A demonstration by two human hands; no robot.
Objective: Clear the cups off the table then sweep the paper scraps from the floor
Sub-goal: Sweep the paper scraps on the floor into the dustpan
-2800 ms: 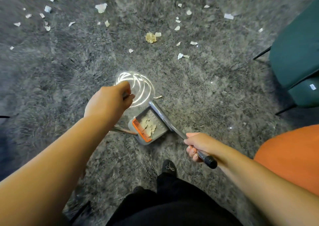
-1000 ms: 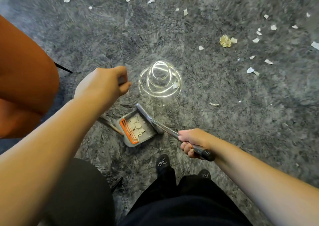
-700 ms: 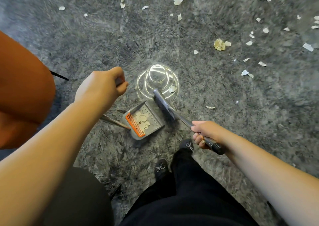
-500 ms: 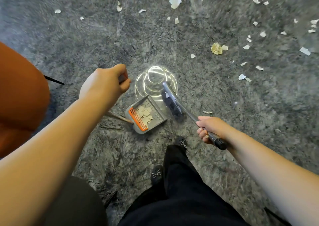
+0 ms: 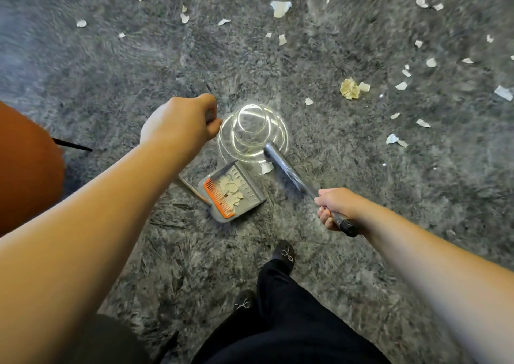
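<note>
While sweeping is mid-stroke | right hand (image 5: 332, 208) grips broom (image 5: 289, 170), handle running up-left to its head | paper scrap (image 5: 267, 167) between head and dustpan (image 5: 236, 194) mouth, just left of head | left hand (image 5: 180, 126) fisted on dustpan's handle | judged next: short leftward flick.
</note>
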